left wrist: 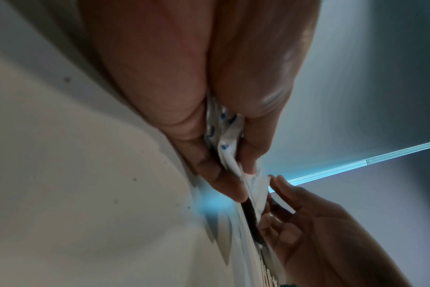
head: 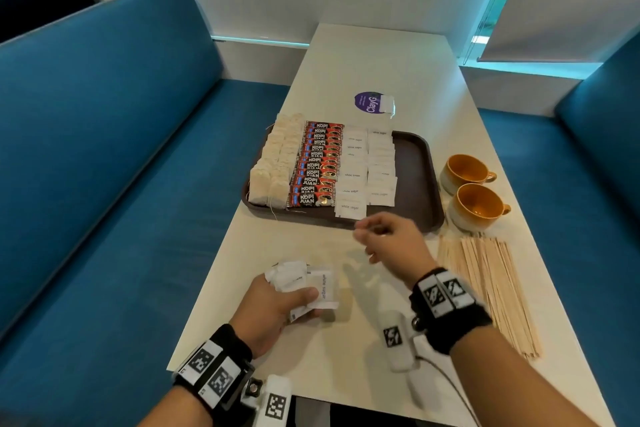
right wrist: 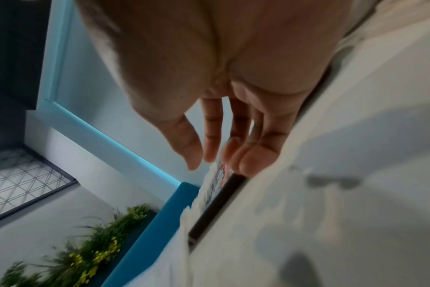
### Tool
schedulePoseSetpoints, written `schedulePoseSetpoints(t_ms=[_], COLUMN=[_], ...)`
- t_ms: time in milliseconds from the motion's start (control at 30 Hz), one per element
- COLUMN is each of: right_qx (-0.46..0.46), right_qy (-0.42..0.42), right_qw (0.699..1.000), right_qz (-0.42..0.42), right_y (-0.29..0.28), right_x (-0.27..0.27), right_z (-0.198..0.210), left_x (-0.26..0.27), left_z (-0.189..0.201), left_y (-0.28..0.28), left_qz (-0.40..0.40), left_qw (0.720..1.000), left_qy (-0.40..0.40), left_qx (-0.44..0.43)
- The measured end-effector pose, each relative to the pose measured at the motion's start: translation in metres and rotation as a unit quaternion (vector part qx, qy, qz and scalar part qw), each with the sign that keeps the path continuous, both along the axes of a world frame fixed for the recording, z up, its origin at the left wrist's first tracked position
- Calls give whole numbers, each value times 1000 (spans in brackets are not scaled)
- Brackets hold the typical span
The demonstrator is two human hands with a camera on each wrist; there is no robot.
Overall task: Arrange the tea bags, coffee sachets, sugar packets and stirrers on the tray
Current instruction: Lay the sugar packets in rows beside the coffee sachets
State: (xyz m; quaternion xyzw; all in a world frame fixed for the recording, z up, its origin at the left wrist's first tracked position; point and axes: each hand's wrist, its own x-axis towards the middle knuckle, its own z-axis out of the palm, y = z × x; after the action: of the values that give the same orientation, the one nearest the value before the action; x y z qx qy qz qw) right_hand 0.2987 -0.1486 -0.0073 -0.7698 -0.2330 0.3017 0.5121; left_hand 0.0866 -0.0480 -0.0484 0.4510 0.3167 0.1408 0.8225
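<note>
A dark brown tray (head: 417,177) on the white table carries rows of tea bags (head: 275,163), red coffee sachets (head: 317,163) and white sugar packets (head: 367,170). My left hand (head: 277,305) grips a bunch of sugar packets (head: 304,284) near the table's front; the left wrist view shows those packets (left wrist: 231,155) pinched between thumb and fingers. My right hand (head: 384,239) hovers just in front of the tray's near edge, fingers loose and holding nothing. Wooden stirrers (head: 488,284) lie in a pile at the right of the table.
Two orange-lined cups (head: 467,191) stand right of the tray. A purple round sticker (head: 369,102) with a loose tea bag (head: 387,104) lies beyond the tray. Blue bench seats (head: 104,156) flank the table. A dark device edge shows at the bottom.
</note>
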Motion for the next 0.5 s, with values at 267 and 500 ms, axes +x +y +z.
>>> schedulePoseSetpoints(t_ms=[267,500], right_qx=[30,95], right_qy=[203,248], right_qw=[978,963], right_qz=[32,-40], right_y=[-30,-41], right_x=[-76,-87], right_z=[-21,-20], left_x=[-3,-7], left_z=[2,12], left_y=[-7,-10], left_qz=[3,39], left_qw=[999,999], left_qy=[0,-3], left_qx=[45,18])
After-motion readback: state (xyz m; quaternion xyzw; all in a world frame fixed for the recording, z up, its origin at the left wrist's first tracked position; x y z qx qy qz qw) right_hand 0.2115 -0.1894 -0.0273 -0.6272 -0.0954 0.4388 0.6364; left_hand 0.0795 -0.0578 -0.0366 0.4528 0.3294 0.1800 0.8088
